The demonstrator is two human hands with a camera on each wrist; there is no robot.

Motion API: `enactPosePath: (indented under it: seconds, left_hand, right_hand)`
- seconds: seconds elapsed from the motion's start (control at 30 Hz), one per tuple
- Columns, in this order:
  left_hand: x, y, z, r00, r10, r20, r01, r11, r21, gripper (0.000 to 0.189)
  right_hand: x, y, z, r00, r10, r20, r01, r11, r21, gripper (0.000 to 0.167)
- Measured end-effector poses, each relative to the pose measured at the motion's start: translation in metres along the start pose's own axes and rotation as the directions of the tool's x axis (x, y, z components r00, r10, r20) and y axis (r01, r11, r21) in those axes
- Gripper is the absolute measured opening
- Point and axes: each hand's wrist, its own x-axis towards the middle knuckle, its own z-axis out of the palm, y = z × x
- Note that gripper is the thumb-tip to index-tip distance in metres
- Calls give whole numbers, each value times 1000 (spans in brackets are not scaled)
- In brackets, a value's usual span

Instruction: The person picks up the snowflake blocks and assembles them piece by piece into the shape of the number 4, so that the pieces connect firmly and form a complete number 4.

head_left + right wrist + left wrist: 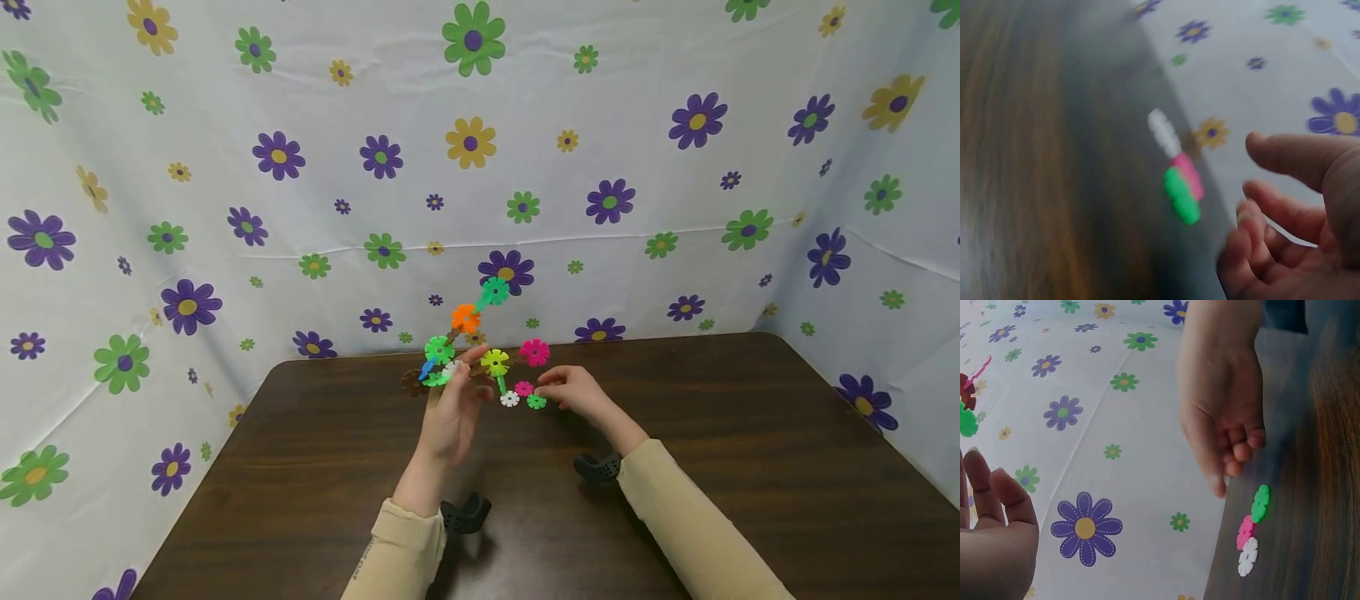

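Note:
My left hand (453, 412) is raised over the table and holds a branching chain of linked flower-shaped discs. An orange disc (466, 318) and a teal disc (495, 291) run up from it; a yellow disc (494, 362) and a large pink disc (535, 352) reach right. The grip itself is partly hidden behind the fingers. Just right of the loose discs hovers my right hand (576, 392), thumb and fingers apart with nothing between them in the right wrist view. Those loose discs are white (1248, 556), small pink (1245, 532) and small green (1260, 503), close together on the table.
The dark wood table (315, 492) spreads beneath both hands. Behind it and at both sides hangs a white flower-print cloth (630, 275). A black wrist device (467, 513) sits at the left cuff, another black device (597, 468) at the right.

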Motion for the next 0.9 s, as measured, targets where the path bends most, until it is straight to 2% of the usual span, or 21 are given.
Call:
enactPosePath:
  seconds: [0.07, 0.13, 0.43, 0.67, 0.9]
  left_hand:
    - [0, 0, 0, 1000, 6, 4, -6, 1000, -2, 28]
    - [0, 0, 0, 1000, 10, 6, -10, 1000, -2, 29]
    - [0, 0, 2, 1000, 5, 20, -5, 1000, 9, 29]
    - [-1, 0, 5, 1000, -6, 6, 5, 1000, 27, 28]
    - [-2, -1, 5, 1000, -12, 15, 11, 998, 67, 29]
  right_hand:
    - [4, 5, 1, 1000, -8, -17, 6, 993, -114, 38]
    - [7, 7, 2, 1000, -10, -21, 6, 984, -178, 41]
    - [10, 9, 5, 997, -75, 2, 72, 953, -296, 37]
    - [7, 8, 8, 994, -105, 1, 100, 939, -328, 29]
    - [10, 11, 11, 997, -72, 26, 77, 939, -335, 26]
